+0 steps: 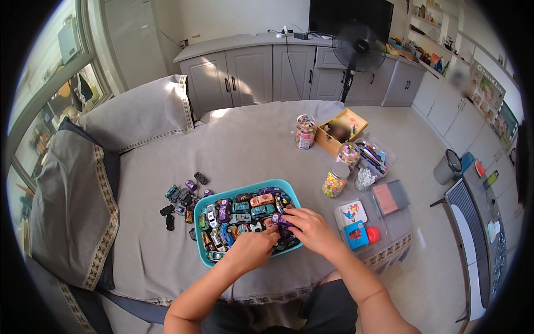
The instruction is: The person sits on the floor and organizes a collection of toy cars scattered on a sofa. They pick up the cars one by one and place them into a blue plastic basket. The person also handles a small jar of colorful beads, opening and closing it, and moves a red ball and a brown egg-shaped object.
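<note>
A turquoise plastic basket (pixel 201 250) sits on the grey couch cover in front of me, filled with rows of small toy cars. At its right side my right hand (pixel 311 229) has its fingers closed around a purple toy car (pixel 282 220). My left hand (pixel 253 249) reaches over the basket's near edge, with fingertips pinched together close to that purple car. What the left fingertips hold, if anything, is hidden. An orange toy car (pixel 262 200) and a white one (pixel 212 216) lie among the others. Outside the basket, to its left, is a loose pile of dark toy cars (pixel 182 196).
To the right stand a jar of colourful pieces (pixel 335 180), a taller jar (pixel 306 132), a yellow box (pixel 356 120) and a clear bin of pens (pixel 374 157). A blue box (pixel 356 235) lies nearer. Beyond the couch are a black fan (pixel 359 50) and grey cabinets (pixel 250 78).
</note>
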The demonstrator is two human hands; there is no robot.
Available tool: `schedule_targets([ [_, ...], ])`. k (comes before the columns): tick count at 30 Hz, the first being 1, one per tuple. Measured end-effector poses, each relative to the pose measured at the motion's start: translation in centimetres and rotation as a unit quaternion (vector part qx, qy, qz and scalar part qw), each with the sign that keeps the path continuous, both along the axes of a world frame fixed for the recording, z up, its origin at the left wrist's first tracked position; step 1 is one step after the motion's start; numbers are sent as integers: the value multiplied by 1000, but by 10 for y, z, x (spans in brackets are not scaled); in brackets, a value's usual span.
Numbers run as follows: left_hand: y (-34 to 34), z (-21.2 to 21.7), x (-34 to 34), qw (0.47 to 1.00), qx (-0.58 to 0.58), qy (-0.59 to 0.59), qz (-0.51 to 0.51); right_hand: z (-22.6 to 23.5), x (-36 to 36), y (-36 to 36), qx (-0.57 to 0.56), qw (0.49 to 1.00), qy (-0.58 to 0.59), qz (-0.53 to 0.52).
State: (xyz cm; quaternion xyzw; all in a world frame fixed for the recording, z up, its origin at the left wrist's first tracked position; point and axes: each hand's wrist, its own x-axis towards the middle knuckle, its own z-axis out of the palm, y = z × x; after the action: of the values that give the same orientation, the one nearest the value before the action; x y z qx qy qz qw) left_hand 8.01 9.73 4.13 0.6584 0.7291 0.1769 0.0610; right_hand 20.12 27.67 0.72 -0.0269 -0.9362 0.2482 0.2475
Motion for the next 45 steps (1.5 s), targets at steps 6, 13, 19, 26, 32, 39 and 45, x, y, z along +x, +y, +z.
schedule_targets([
  [6, -3, -2, 1, 999, -41, 18, 16, 4, 4, -10, 35, 999, 8, -40],
  [13, -8, 1, 5, 999, -19, 23, 12, 8, 10, -29, 25, 998, 35, -55],
  [19, -6, -3, 5, 999, -10, 39, 9, -8, 16, -37, -37, 997, 34, -52],
  [26, -7, -12, 3, 999, 7, 34, 6, 2, 6, -36, 4, 998, -16, -67],
  [32, -8, -9, 4, 999, 10, 30, 17, 6, 8, -35, 14, 998, -28, -60],
  [39, -12, -10, -1, 999, 24, -15, 38, 5, 8, -24, 26, 997, -20, -72],
  [45, -17, 3, 1, 997, 23, -13, 70, 28, 24, 1, 7, 995, -33, -98],
])
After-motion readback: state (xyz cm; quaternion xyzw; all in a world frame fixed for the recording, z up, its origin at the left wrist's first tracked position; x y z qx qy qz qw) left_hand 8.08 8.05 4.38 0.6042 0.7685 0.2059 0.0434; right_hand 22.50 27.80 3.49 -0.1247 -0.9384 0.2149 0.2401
